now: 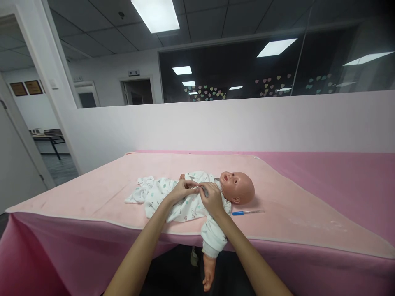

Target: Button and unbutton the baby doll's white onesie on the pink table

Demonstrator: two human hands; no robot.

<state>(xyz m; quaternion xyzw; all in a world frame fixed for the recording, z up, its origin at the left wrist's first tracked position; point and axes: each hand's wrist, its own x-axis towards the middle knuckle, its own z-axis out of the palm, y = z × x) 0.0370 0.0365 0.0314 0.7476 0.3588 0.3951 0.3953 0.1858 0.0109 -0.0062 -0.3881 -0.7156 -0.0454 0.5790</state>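
Observation:
A baby doll (243,187) lies on its back on the pink-covered table, its head to the right. It wears a white printed baby outfit (188,207), and one sleeved arm hangs over the front edge. My left hand (183,190) is at the chest, thumb and fingers pinched on the outfit's cloth. Close against it, my right hand (212,195) pinches the same cloth just below the doll's neck. The fingertips of both hands nearly meet; the exact bit of cloth between them is too small to make out.
A blue-capped pen (242,213) rests beside the doll's head. A peach blanket (92,193) spreads over the pink table cover (345,176). Behind the table stands a white half wall (231,127) with glass above it. A doorway is at the left.

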